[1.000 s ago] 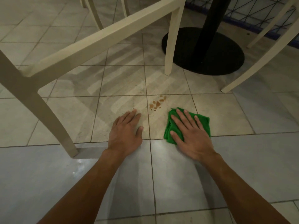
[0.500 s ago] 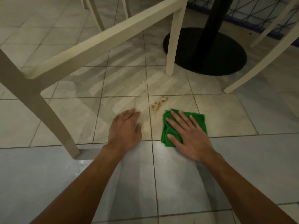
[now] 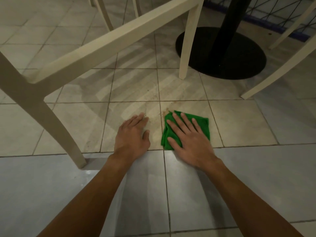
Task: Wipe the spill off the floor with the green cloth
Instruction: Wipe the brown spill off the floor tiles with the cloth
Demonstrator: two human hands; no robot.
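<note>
Head view: right hand point(image 3: 189, 142), fingers spread, presses green cloth point(image 3: 202, 125) onto floor point(image 3: 239, 120) over the spill point(image 3: 166, 112); brown traces show at its far corner; wiping unfinished; left hand point(image 3: 131, 135) flat, fingers together.

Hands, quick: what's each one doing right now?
Left hand: open, holding nothing.
Right hand: open, pressing flat on the cloth.

2 hands: left hand point(image 3: 132, 135), right hand point(image 3: 191, 144). 1 green cloth point(image 3: 202, 125). 1 black table base point(image 3: 239, 62). 1 brown spill point(image 3: 165, 113) (a faint smear at the cloth's edge).
</note>
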